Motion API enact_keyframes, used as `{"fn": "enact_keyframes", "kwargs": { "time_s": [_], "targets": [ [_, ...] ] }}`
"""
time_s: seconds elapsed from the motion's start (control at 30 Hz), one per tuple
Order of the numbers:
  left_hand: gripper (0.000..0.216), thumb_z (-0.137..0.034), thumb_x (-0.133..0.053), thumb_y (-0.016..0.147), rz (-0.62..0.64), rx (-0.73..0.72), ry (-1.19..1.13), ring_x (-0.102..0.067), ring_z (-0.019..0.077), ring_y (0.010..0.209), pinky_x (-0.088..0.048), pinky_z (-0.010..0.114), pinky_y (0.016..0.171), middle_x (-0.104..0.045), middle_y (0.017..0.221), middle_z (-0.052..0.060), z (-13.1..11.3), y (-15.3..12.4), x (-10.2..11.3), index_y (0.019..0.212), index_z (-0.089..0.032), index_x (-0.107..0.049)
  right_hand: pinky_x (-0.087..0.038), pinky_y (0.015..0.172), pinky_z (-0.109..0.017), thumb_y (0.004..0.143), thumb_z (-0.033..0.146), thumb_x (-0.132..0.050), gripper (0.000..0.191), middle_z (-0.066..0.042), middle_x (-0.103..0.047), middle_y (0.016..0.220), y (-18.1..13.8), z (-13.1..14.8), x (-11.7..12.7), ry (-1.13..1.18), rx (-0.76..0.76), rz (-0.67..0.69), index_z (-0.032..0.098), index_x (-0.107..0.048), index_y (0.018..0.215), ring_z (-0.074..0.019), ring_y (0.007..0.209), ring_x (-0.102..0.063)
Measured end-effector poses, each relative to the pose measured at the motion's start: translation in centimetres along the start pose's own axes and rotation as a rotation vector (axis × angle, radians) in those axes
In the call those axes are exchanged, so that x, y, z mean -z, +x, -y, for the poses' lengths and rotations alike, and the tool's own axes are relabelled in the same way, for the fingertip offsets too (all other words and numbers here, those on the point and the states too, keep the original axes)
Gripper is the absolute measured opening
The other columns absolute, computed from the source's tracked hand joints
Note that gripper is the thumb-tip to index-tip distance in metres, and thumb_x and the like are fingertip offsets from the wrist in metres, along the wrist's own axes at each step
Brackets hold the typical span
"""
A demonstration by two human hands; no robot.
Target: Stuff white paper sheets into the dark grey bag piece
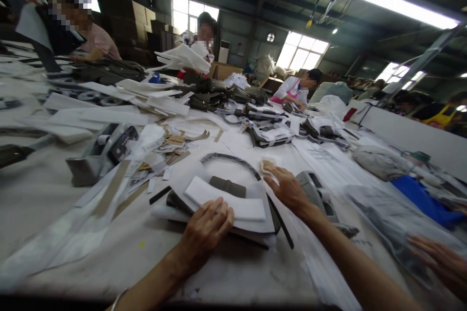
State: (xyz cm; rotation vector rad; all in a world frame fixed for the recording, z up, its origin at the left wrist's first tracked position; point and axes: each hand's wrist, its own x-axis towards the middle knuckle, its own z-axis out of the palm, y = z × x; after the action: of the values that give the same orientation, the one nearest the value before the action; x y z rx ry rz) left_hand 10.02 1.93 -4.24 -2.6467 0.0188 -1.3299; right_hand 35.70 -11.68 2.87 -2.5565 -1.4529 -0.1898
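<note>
**Two hands on a wrapped bag at a crowded work table**

A dark olive bag [228, 186], partly covered in white wrapping sheets [233, 206], lies on a white table [120, 248]; everything here is placed relative to that bag. The left hand [206, 226] rests at the bag's near edge, fingers curled down and pressing on the white sheet, not clenched around anything. The right hand [286, 187] lies just right of the bag, fingers stretched flat toward a small pale tag [268, 164] beyond the bag's far right corner; whether it grips the tag I cannot tell. A curved dark strap [229, 159] arcs behind the bag. A grey tape dispenser [100, 153] sits well to the left. Another grey dispenser [317, 194] lies just right of the right hand. Far right, another person's hand [443, 260] rests on clear plastic bags [386, 214]. Beyond the bag, other people work at piled bags.
</note>
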Motion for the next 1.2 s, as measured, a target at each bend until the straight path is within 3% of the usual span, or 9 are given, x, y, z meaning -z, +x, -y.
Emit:
{"fn": "enact_keyframes", "kwargs": {
  "time_s": [0.13,0.27,0.37,0.43,0.53,0.67,0.87,0.97,1.2],
  "targets": [
    [0.032,-0.010,-0.037,0.100,-0.014,0.031,-0.015,-0.060,0.0205,0.117,-0.042,0.034,0.106,-0.069,0.110,0.007,-0.2,-0.2,-0.3,0.116,-0.015,-0.065,-0.015,0.116,-0.062,0.090,0.032,-0.060,0.046,-0.021,-0.037,0.153,4.4,-3.6,-3.2,-0.134,-0.154,0.132,0.010,-0.058,0.131,-0.0384,0.144,-0.027],
    [0.036,-0.009,-0.038,0.099,0.001,0.061,-0.024,-0.060,0.0213,0.118,-0.043,0.035,0.105,-0.069,0.115,0.007,-0.3,-0.4,-0.2,0.124,-0.019,-0.063,-0.012,0.116,-0.060,0.091,0.028,-0.056,0.029,-0.015,-0.044,0.150,5.7,-5.2,-5.5,-0.147,-0.159,0.221,0.015,-0.068,0.114,-0.0357,0.144,-0.028],
    [0.038,-0.009,-0.038,0.099,0.032,0.073,-0.040,-0.059,0.0215,0.119,-0.042,0.035,0.104,-0.068,0.118,0.006,-0.2,-0.4,0.0,0.126,-0.021,-0.062,-0.020,0.116,-0.055,0.086,0.031,-0.064,0.041,-0.016,-0.041,0.152,5.5,-5.8,-4.5,-0.137,-0.166,0.185,0.016,-0.062,0.125,-0.0331,0.142,-0.033],
    [0.038,-0.009,-0.037,0.099,0.035,0.074,-0.057,-0.058,0.0217,0.119,-0.041,0.035,0.106,-0.068,0.118,0.006,-0.2,-0.5,-0.1,0.126,-0.021,-0.062,-0.032,0.111,-0.045,0.087,0.030,-0.063,0.042,-0.016,-0.047,0.147,4.6,-6.2,-2.9,-0.121,-0.170,0.127,0.016,-0.061,0.127,-0.0282,0.135,-0.044],
    [0.040,-0.006,-0.035,0.099,0.015,0.089,-0.078,-0.057,0.0222,0.120,-0.038,0.036,0.107,-0.067,0.120,0.006,-0.2,-0.7,-0.3,0.125,-0.020,-0.062,-0.045,0.094,-0.033,0.091,0.026,-0.055,0.019,-0.011,-0.067,0.115,1.5,-6.5,-0.5,-0.099,-0.178,0.042,0.017,-0.070,0.100,-0.0213,0.105,-0.063],
    [0.039,-0.007,-0.036,0.099,0.013,0.099,-0.089,-0.058,0.0222,0.119,-0.039,0.036,0.105,-0.068,0.119,0.005,0.0,-0.5,-0.2,0.125,-0.020,-0.062,-0.049,0.073,-0.033,0.088,0.029,-0.061,0.016,-0.005,-0.066,0.084,-4.6,-6.6,-0.1,-0.086,-0.210,-0.023,0.019,-0.063,0.076,-0.0205,0.076,-0.064],
    [0.046,0.001,-0.036,0.092,0.006,0.147,-0.059,-0.061,0.0206,0.113,-0.043,0.034,0.098,-0.067,0.120,0.005,1.3,0.6,0.4,0.126,-0.021,-0.059,-0.050,0.096,-0.042,0.089,0.021,-0.051,0.022,-0.013,-0.065,0.116,-10.7,-7.3,-5.0,0.024,-0.108,-0.245,0.016,-0.065,0.106,-0.0285,0.112,-0.060],
    [0.052,0.003,-0.040,0.084,0.004,0.201,-0.030,-0.063,0.0215,0.108,-0.046,0.035,0.092,-0.067,0.119,0.006,2.2,1.2,0.7,0.126,-0.021,-0.057,-0.051,0.094,-0.043,0.091,0.017,-0.045,0.025,-0.014,-0.068,0.110,-11.1,-7.2,-6.5,0.055,-0.119,-0.244,0.016,-0.068,0.100,-0.0290,0.106,-0.063],
    [0.045,-0.013,-0.055,0.084,0.010,0.369,-0.017,-0.065,0.0243,0.098,-0.049,0.034,0.084,-0.067,0.117,0.006,3.8,2.6,2.1,0.128,-0.021,-0.053,-0.054,0.087,-0.043,0.090,0.027,-0.050,0.022,-0.013,-0.072,0.098,-9.3,-6.5,-3.9,0.158,-0.145,-0.288,0.019,-0.069,0.084,-0.0290,0.092,-0.068]
  ]
}}
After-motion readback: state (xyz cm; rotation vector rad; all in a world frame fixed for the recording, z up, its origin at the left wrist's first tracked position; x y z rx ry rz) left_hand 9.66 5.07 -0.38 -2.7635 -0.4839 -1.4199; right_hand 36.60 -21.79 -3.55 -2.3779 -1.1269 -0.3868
